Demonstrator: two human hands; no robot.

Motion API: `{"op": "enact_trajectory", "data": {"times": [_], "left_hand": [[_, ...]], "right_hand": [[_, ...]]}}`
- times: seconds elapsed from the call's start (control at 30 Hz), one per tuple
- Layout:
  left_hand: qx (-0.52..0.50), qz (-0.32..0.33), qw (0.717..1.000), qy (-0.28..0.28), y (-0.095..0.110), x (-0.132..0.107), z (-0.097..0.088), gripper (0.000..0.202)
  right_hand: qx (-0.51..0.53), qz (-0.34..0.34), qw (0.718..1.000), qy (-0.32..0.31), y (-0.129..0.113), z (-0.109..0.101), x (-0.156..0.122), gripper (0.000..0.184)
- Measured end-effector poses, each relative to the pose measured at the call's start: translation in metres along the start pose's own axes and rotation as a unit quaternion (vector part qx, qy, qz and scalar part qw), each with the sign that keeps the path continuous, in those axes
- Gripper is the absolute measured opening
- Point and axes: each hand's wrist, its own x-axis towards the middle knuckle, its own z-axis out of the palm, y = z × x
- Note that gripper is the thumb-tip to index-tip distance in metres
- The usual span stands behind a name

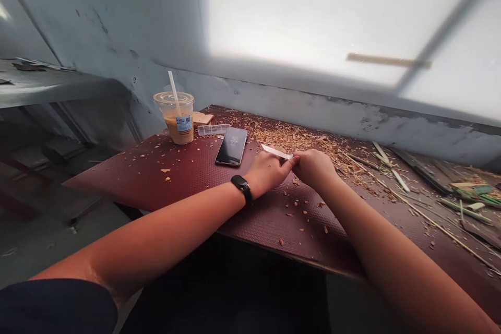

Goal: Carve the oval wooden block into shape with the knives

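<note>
"Maroon, pebbled vinyl-look table [188,172]. Where's the blade [276,152]?"
"Mid-table, btw far & near edges: thin, flat, pale, prob. metal, pointed end out over the L hand [266,175]."
"Fingers?"
"R hand [314,167] curled closed on its base, by the look of it; L thumb's right there too. Other L fingers hidden, can't tell if they grip."
"Risk?"
"Cut, imo. Skin's bare; if the R grip slips, it could nick the L thumb or knuckles."
"Phone [231,146]?"
"Glossy slab near the tip; a stray jab could scratch it."
"Cup [178,122]?"
"Clear plastic, tapered, w/ straw [174,91], nr table's left edge. One knock could soak the phone."
"Far edge?"
"Loose, curly shavings [297,138], dry-looking; slim, stiff strips [398,176] twd the right."
</note>
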Motion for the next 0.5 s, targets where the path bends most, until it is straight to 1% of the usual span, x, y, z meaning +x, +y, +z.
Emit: {"op": "enact_trajectory", "data": {"times": [0.07, 0.13, 0.2, 0.3, 0.37, 0.43, 0.5], "left_hand": [[0.012, -0.024, 1.000, 0.013, 0.000, 0.001, 0.001, 0.051], [0.021, -0.036, 0.999, 0.020, 0.000, 0.001, 0.000, 0.053], [0.023, -0.019, 1.000, 0.010, -0.001, 0.001, -0.003, 0.054], [0.020, 0.034, 0.999, -0.020, -0.002, 0.001, -0.008, 0.054], [0.019, 0.056, 0.998, -0.028, -0.003, 0.000, -0.008, 0.053], [0.021, 0.059, 0.998, -0.025, -0.004, -0.001, -0.006, 0.053], [0.022, 0.051, 0.998, -0.022, -0.003, -0.002, -0.002, 0.052]], "right_hand": [[-0.003, 0.020, 1.000, 0.003, -0.001, 0.001, 0.000, 0.039], [-0.001, 0.021, 1.000, 0.004, -0.002, 0.002, 0.001, 0.040], [0.004, 0.003, 1.000, 0.003, -0.002, 0.002, 0.001, 0.035], [0.011, -0.035, 0.999, -0.003, 0.001, 0.000, 0.001, 0.029], [0.012, -0.056, 0.998, -0.011, 0.004, -0.003, 0.000, 0.027], [0.011, -0.068, 0.997, -0.021, 0.007, -0.004, -0.001, 0.026], [0.008, -0.064, 0.998, -0.029, 0.008, -0.005, -0.001, 0.027]]}}
